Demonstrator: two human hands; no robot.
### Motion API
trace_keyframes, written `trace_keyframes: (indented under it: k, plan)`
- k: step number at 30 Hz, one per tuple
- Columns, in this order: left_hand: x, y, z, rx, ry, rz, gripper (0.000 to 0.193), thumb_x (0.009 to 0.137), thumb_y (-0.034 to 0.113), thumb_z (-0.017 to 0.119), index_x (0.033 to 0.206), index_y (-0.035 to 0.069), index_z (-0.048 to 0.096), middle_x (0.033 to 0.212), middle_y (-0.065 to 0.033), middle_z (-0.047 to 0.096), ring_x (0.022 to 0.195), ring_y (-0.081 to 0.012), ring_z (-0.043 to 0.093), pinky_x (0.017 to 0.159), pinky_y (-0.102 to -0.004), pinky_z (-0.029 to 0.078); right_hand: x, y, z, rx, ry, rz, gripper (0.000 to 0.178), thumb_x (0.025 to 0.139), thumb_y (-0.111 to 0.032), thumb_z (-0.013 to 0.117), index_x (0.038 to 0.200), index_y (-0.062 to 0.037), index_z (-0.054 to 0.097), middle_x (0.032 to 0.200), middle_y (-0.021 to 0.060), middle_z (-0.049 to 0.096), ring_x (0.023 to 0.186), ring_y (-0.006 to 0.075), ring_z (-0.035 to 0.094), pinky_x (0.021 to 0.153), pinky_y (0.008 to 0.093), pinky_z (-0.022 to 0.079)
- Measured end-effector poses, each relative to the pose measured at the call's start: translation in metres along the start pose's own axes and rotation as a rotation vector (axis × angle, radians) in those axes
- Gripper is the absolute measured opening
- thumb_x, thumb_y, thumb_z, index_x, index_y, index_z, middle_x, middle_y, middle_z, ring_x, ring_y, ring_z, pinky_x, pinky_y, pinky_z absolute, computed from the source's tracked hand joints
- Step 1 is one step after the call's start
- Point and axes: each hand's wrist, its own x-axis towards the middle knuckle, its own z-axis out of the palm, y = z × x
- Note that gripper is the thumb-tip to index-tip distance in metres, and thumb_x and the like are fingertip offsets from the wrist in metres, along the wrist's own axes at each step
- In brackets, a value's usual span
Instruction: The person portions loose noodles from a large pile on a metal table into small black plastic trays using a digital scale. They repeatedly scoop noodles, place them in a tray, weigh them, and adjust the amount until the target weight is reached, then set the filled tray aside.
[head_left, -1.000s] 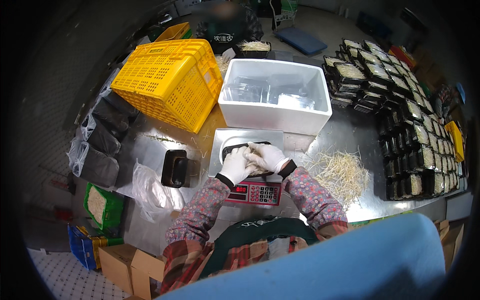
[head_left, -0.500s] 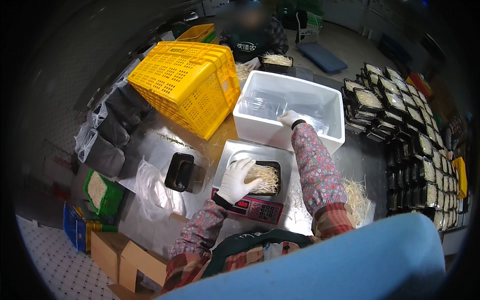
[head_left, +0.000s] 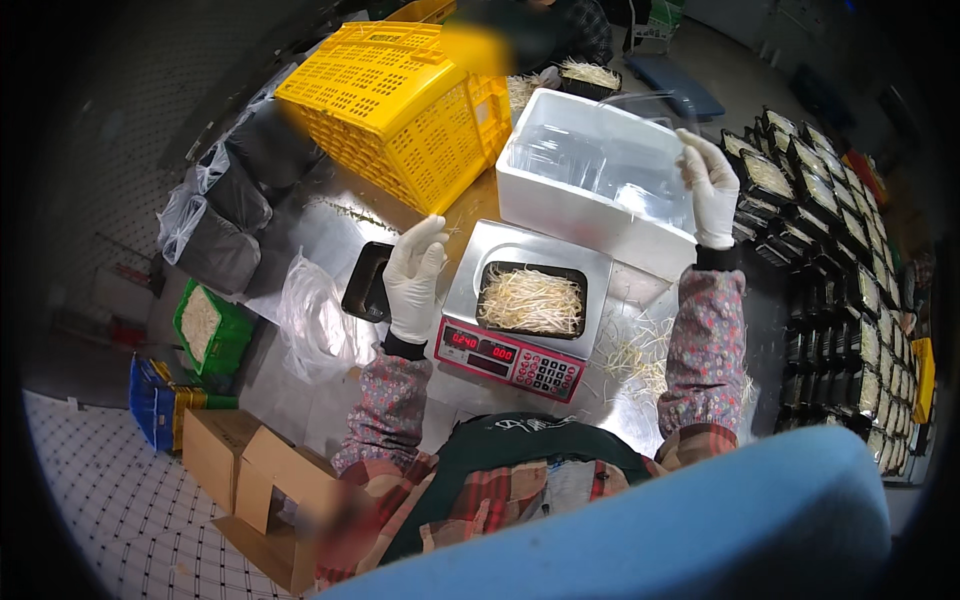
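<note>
A black tray of bean sprouts (head_left: 532, 300) sits on the steel pan of a digital scale (head_left: 480, 250) with a red keypad. Just left of the scale, my gloved left hand (head_left: 412, 280) is raised, fingers up and loosely curved, holding nothing. Beneath it lies an empty black tray (head_left: 368, 282), partly covered by the hand. My gloved right hand (head_left: 710, 190) is up at the right corner of a white foam box (head_left: 600, 210). Its fingertips pinch a clear plastic lid (head_left: 645, 97), whose thin edge barely shows. More clear lids (head_left: 640, 180) lie inside the box.
A yellow crate (head_left: 400, 110) stands tilted at the far left. Stacked packed trays (head_left: 830, 250) fill the right side. Loose sprouts (head_left: 635, 355) lie right of the scale. A plastic bag (head_left: 315, 310) and cardboard box (head_left: 240, 470) are left. Across the table, another person handles a sprout tray (head_left: 588, 78).
My left hand has left the sprout tray and moved left, uncovering it. My right hand has come out of the foam box with a clear lid, rising to the right.
</note>
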Motion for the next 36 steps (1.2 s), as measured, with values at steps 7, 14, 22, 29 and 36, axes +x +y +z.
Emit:
trace_keyframes:
  k: [7, 14, 22, 29, 36]
  plan:
    - [-0.01, 0.007, 0.031, 0.009, -0.369, -0.219, 0.044, 0.094, -0.001, 0.057, 0.137, -0.002, 0.05, 0.108, -0.0105, 0.067, 0.089, -0.01, 0.062, 0.079, -0.0223, 0.051, -0.099, -0.037, 0.084, -0.125, -0.808, 0.308, 0.027, 0.092, -0.01, 0.069, 0.117, -0.0013, 0.069, 0.1, 0.0074, 0.073, 0.087, 0.0111, 0.065, 0.082, 0.0257, 0.052]
    - [-0.052, -0.041, -0.011, -0.091, -0.07, -0.304, 0.029, 0.092, -0.003, 0.059, 0.12, -0.001, 0.061, 0.095, -0.0083, 0.071, 0.075, -0.0103, 0.064, 0.071, -0.0243, 0.053, -0.152, 0.032, 0.042, 0.034, -0.723, 0.524, 0.033, 0.092, -0.015, 0.069, 0.122, -0.0016, 0.066, 0.096, 0.0015, 0.068, 0.09, 0.0101, 0.061, 0.084, 0.0263, 0.05]
    - [-0.015, -0.122, 0.009, -0.759, 0.304, -0.377, 0.024, 0.104, 0.032, 0.045, 0.109, 0.01, 0.054, 0.127, -0.0168, 0.061, 0.122, -0.0326, 0.056, 0.103, -0.0496, 0.043, -0.193, 0.062, 0.127, -0.747, -0.685, -0.235, 0.062, 0.095, -0.041, 0.058, 0.143, -0.0039, 0.045, 0.14, 0.0209, 0.052, 0.132, 0.037, 0.046, 0.111, 0.0471, 0.035]
    - [-0.016, -0.151, 0.045, -0.453, 0.354, -0.406, 0.025, 0.102, 0.042, 0.046, 0.106, 0.019, 0.053, 0.14, -0.0074, 0.056, 0.136, -0.0231, 0.044, 0.103, -0.0532, 0.03, -0.204, 0.064, 0.136, -0.92, -0.787, -0.228, 0.065, 0.093, -0.044, 0.056, 0.142, -0.0022, 0.045, 0.129, 0.0201, 0.059, 0.123, 0.0358, 0.053, 0.106, 0.0454, 0.038]
    - [-0.011, -0.143, 0.024, -0.582, 0.231, -0.468, 0.026, 0.102, 0.038, 0.046, 0.104, 0.015, 0.057, 0.142, -0.0113, 0.054, 0.138, -0.027, 0.043, 0.105, -0.0524, 0.032, -0.2, 0.059, 0.128, -0.739, -0.811, -0.156, 0.071, 0.094, -0.045, 0.056, 0.146, 0.0003, 0.039, 0.132, 0.0239, 0.055, 0.125, 0.039, 0.051, 0.107, 0.0452, 0.038]
